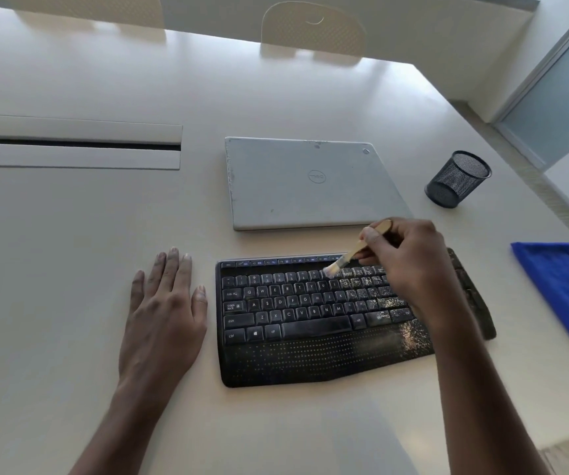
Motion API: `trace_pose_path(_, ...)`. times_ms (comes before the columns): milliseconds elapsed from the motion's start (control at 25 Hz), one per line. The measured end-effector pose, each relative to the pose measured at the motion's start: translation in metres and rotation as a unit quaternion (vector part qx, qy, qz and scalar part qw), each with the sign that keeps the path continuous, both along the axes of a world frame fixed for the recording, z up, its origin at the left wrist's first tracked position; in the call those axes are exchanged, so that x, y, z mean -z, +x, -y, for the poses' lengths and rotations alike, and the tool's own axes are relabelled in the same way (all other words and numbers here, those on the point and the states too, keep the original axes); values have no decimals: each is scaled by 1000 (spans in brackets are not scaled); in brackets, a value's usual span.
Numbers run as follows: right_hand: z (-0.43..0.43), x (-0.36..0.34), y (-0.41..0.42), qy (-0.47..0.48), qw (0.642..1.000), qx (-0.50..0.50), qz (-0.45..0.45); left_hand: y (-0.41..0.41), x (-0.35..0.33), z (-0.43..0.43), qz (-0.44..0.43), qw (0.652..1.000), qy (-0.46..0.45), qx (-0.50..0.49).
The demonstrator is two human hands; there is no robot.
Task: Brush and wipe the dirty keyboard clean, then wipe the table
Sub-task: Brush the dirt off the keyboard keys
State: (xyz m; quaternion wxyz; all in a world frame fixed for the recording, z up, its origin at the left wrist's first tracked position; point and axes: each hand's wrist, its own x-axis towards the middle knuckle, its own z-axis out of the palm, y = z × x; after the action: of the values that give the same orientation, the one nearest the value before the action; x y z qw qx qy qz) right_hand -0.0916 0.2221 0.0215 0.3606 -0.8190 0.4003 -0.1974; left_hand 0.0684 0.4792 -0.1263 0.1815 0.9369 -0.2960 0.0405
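Observation:
A black keyboard (297, 323) lies on the pale table (70, 234) in front of me. Light crumbs speckle its right-hand keys and the right of its palm rest; the left keys look cleaner. My right hand (410, 262) grips a small wooden-handled brush (351, 252), whose pale bristles touch the number row near the middle of the keyboard. My wrist and forearm cover the keyboard's right part. My left hand (166, 303) lies flat on the table just left of the keyboard, fingers straight. A folded blue cloth (564, 289) sits at the right edge.
A closed grey laptop (310, 183) lies just behind the keyboard. A black mesh pen cup (458, 180) stands at the back right. A cable slot with a lid (74, 145) runs across the table at the left. Two chair backs (314, 29) show beyond the far edge.

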Motion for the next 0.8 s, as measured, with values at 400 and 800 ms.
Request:
trace_pose_path(400,-18,4,-4,-159,987,30,-21,1,1,1,3,1000,0,-2)
trace_pose_path(800,-26,4,-2,-145,989,7,-24,1,1,0,4,1000,3,0)
